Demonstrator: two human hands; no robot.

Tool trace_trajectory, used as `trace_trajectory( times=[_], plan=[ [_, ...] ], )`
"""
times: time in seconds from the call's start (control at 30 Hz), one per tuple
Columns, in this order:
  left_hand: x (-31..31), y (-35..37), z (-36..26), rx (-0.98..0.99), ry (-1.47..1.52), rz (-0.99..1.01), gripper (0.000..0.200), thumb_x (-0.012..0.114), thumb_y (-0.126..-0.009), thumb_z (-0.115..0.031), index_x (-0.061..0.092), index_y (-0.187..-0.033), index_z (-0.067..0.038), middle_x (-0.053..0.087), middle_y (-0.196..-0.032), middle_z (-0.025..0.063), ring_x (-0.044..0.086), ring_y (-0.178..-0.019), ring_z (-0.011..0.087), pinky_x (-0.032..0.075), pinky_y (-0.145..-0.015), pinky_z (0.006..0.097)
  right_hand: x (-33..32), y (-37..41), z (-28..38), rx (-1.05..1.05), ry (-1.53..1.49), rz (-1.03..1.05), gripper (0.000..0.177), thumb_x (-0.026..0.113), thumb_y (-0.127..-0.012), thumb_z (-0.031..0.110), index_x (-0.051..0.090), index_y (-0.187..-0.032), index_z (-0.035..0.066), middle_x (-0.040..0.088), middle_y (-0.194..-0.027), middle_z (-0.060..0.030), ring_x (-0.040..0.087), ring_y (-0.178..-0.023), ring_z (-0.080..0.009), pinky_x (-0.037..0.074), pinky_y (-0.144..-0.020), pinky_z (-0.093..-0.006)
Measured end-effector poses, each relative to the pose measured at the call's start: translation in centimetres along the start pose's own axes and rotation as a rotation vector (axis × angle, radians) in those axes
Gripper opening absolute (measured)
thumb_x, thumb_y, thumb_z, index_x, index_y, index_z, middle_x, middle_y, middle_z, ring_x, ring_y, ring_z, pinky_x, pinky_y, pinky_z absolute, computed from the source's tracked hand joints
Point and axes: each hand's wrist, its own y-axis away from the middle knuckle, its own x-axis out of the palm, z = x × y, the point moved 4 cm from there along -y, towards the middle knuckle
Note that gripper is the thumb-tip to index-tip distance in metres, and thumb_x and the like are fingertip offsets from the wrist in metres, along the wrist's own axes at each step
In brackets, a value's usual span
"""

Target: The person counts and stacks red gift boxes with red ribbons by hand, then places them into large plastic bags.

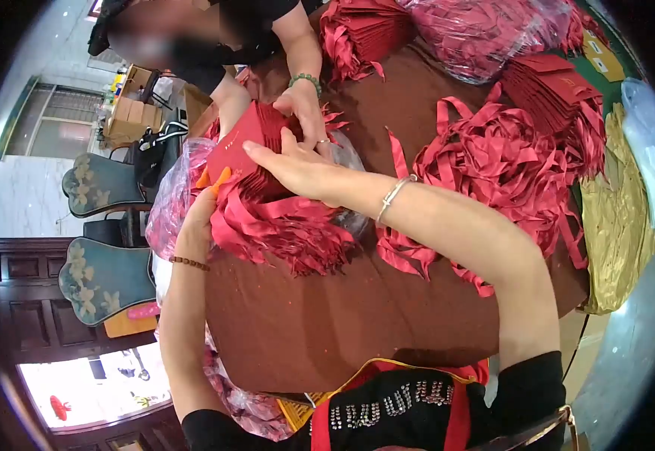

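Observation:
A stack of flat red paper bags [231,150] with pink-red ribbons [290,229] hanging from it is held over the near left of the table. My left hand [206,201], with orange covers on its fingertips, grips the stack's lower left side. Across the stack's right side lies my right hand [297,167], its thumb on the front face and its fingers along the edges. Another person's hand [303,111], with a green bead bracelet, touches the stack's far side. Part of my left fingers is hidden behind the stack.
A heap of ribbons [493,165] lies at the right beside more red bags [549,90]. Another bundle [357,37] and a plastic-wrapped pile [485,34] are at the back. Clear plastic [173,199] bulges at the left edge of the brown tablecloth [357,316]. Chairs [110,278] stand left.

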Motion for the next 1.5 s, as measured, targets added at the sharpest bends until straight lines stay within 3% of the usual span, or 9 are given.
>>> trace_trajectory(
  times=[0.13, 0.3, 0.6, 0.8, 0.97, 1.0, 1.07, 1.27, 1.5],
  plan=[
    [3.1, 2.1, -0.2, -0.099, 0.043, -0.093, 0.025, 0.047, -0.093, -0.01, 0.051, -0.117, -0.012, 0.059, -0.112, 0.0095, 0.059, -0.101, 0.0209, 0.051, -0.086, 0.0367, 0.3, -0.5, -1.0, -0.094, -0.199, -0.024, 0.109, 0.043, -0.075, 0.071, 0.0, -0.14, -0.007, 0.018, -0.143, -0.0283, 0.014, -0.135, -0.0361, 0.017, -0.109, -0.0382],
    [1.7, 1.3, -0.3, -0.059, -0.084, -0.227, 0.03, 0.045, -0.094, -0.013, 0.043, -0.124, -0.013, 0.054, -0.12, 0.0097, 0.058, -0.103, 0.0219, 0.05, -0.088, 0.0385, 0.8, -0.2, -1.2, -0.123, -0.232, -0.007, 0.106, 0.046, -0.077, 0.066, 0.006, -0.139, -0.01, 0.022, -0.142, -0.0279, 0.021, -0.134, -0.0331, 0.02, -0.108, -0.035],
    [0.0, 0.2, -0.1, -0.136, -0.377, -0.023, 0.032, 0.034, -0.096, -0.013, 0.04, -0.128, -0.011, 0.055, -0.119, 0.0085, 0.058, -0.103, 0.0207, 0.05, -0.087, 0.0369, 0.3, -0.3, -0.6, -0.111, 0.081, -0.115, 0.09, 0.042, -0.079, 0.061, 0.026, -0.136, -0.006, 0.029, -0.136, -0.0326, 0.027, -0.13, -0.0401, 0.021, -0.108, -0.0399],
    [0.8, 0.2, 0.1, -0.178, -0.31, 0.007, 0.031, 0.033, -0.097, -0.014, 0.044, -0.125, -0.008, 0.055, -0.119, 0.0071, 0.058, -0.102, 0.0201, 0.05, -0.087, 0.0356, 0.2, 0.1, -0.6, -0.177, 0.111, -0.094, 0.084, 0.037, -0.083, 0.051, 0.019, -0.133, -0.015, 0.015, -0.137, -0.0385, 0.029, -0.126, -0.0462, 0.025, -0.106, -0.0427],
    [-1.4, -1.2, 0.7, -0.171, -0.417, 0.059, 0.033, 0.028, -0.099, -0.021, 0.045, -0.125, -0.01, 0.054, -0.12, 0.0068, 0.056, -0.105, 0.0193, 0.048, -0.088, 0.0358, 0.5, -1.9, -0.8, -0.248, 0.298, -0.282, 0.068, 0.039, -0.082, 0.046, 0.052, -0.108, -0.016, 0.052, -0.111, -0.0342, 0.051, -0.105, -0.0457, 0.037, -0.095, -0.0479],
    [-2.0, -1.5, 1.1, -0.163, -0.375, 0.038, 0.035, 0.026, -0.099, -0.023, 0.044, -0.125, -0.009, 0.053, -0.121, 0.0075, 0.056, -0.105, 0.0189, 0.048, -0.088, 0.0362, 1.0, -2.0, -0.5, -0.513, 0.646, -0.197, 0.064, 0.038, -0.083, 0.044, 0.054, -0.106, -0.014, 0.053, -0.108, -0.0351, 0.053, -0.104, -0.0435, 0.041, -0.091, -0.0477],
    [-1.2, -1.3, 1.2, -0.198, -0.234, -0.007, 0.031, 0.032, -0.096, -0.015, 0.043, -0.125, -0.01, 0.058, -0.112, 0.0097, 0.06, -0.099, 0.0195, 0.052, -0.082, 0.0375, 0.2, -2.2, -0.9, -0.252, 0.372, -0.293, 0.058, 0.038, -0.085, 0.039, 0.058, -0.098, -0.014, 0.056, -0.101, -0.0346, 0.055, -0.1, -0.0433, 0.044, -0.086, -0.0477],
    [0.7, -0.1, 0.6, -0.133, -0.409, -0.035, 0.036, 0.035, -0.097, -0.021, 0.032, -0.132, -0.013, 0.051, -0.123, 0.0114, 0.057, -0.104, 0.0208, 0.052, -0.083, 0.0385, 0.4, 0.5, 1.0, -0.373, 0.654, -0.315, 0.056, 0.036, -0.087, 0.037, 0.058, -0.093, -0.014, 0.056, -0.096, -0.0348, 0.057, -0.093, -0.0449, 0.046, -0.083, -0.0475],
    [-0.6, -1.3, 1.1, -0.079, -0.799, -0.203, 0.069, 0.052, -0.09, -0.036, 0.02, -0.135, 0.005, 0.054, -0.118, 0.015, 0.055, -0.101, 0.0224, 0.046, -0.081, 0.0344, 0.1, 0.2, 1.8, -0.463, 0.821, -0.415, 0.042, 0.044, -0.087, 0.034, 0.06, -0.085, -0.005, 0.061, -0.08, -0.0276, 0.062, -0.072, -0.0427, 0.051, -0.066, -0.049]
  ],
)
